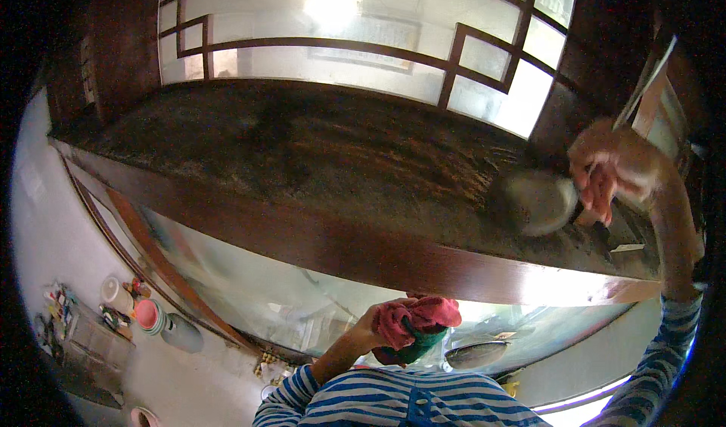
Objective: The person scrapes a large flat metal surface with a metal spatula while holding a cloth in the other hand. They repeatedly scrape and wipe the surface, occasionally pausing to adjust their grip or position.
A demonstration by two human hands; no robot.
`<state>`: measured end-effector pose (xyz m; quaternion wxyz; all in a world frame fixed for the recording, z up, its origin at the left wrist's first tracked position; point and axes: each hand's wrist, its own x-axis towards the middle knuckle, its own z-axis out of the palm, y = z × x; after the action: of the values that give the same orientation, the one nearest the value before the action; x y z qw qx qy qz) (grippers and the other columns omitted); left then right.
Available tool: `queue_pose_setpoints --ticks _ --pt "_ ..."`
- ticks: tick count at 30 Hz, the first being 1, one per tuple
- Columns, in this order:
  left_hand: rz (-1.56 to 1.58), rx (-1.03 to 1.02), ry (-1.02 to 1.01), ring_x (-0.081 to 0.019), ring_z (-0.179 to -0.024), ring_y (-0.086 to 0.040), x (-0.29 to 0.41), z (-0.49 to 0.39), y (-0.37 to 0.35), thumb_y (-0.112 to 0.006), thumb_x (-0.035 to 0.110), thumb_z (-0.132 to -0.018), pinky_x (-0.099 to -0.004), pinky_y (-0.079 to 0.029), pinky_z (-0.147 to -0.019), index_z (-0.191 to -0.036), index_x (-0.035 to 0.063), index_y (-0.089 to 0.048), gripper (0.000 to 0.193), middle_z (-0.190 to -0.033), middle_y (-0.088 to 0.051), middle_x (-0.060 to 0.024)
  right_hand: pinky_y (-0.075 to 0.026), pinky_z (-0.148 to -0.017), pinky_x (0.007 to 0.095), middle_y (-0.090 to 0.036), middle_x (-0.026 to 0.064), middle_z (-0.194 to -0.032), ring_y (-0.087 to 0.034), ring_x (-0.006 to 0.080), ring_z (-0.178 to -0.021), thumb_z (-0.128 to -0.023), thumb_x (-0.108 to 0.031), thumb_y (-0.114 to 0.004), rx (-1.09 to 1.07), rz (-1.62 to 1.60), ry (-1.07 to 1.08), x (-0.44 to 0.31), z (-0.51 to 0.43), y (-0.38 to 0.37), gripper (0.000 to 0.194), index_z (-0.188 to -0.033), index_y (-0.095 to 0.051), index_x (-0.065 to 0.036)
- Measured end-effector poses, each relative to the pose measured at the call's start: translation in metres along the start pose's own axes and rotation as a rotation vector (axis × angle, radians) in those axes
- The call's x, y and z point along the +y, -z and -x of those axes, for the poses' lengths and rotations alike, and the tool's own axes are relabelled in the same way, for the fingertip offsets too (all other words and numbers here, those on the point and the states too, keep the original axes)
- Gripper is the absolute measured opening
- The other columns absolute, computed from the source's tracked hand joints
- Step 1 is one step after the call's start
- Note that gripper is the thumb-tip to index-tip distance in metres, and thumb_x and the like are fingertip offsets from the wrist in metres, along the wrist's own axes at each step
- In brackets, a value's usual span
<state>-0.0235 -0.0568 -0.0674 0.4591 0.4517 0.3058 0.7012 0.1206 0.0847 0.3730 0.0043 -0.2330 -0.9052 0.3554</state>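
Note:
My left hand (379, 329) is closed around a bunched pink-red cloth (417, 320) and a dark green cloth (413, 346), low in front of my striped shirt. On the right, my right hand (615, 171) is over the dark wooden ledge (340, 154), fingers curled at the edge of a pale round object (539, 203). That object is smeared by motion, so its exact kind cannot be told; it appears to be in my fingers' grip. Light streaks run across the dusty-looking ledge top.
Lattice-framed glass (340, 58) rises behind the ledge. A small pale flat piece (627, 248) lies at its right end, beside upright panels (652, 103). Below are a glass pane (272, 274), a dark oval object (476, 354), stacked buckets (148, 316) and floor clutter.

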Motion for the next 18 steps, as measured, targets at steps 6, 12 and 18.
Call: queue_pose_setpoints --ticks 6,12,18 --pt "-0.135 0.033 0.026 -0.0177 -0.111 -0.051 0.007 0.008 0.0 -0.071 0.002 -0.052 -0.0309 -0.038 -0.096 -0.127 0.0038 -0.045 0.08 -0.124 -0.053 -0.011 -0.048 -0.03 0.0319 -0.056 0.0167 -0.055 -0.057 0.0246 -0.04 -0.087 -0.02 -0.045 -0.036 -0.063 0.178 -0.017 -0.025 -0.042 0.033 -0.068 -0.054 0.005" --pt "-0.345 0.097 -0.089 -0.0183 -0.11 -0.049 0.03 0.019 -0.008 -0.08 0.014 -0.06 -0.0313 -0.036 -0.098 -0.124 0.0023 -0.046 0.073 -0.121 -0.053 -0.01 -0.052 -0.039 0.0309 -0.059 0.0173 -0.068 -0.06 0.022 -0.05 -0.087 -0.022 -0.043 -0.185 -0.312 0.396 -0.082 -0.105 -0.124 0.031 -0.085 -0.053 0.007" --pt "-0.103 0.14 -0.054 -0.0183 -0.11 -0.049 0.032 0.029 -0.009 -0.08 0.014 -0.06 -0.0307 -0.036 -0.098 -0.124 0.0036 -0.047 0.072 -0.121 -0.052 -0.0093 -0.051 -0.041 0.0324 -0.059 0.0186 -0.069 -0.06 0.0241 -0.05 -0.085 -0.021 -0.046 -0.124 -0.213 0.398 -0.093 -0.102 -0.094 0.031 -0.082 -0.053 0.008"
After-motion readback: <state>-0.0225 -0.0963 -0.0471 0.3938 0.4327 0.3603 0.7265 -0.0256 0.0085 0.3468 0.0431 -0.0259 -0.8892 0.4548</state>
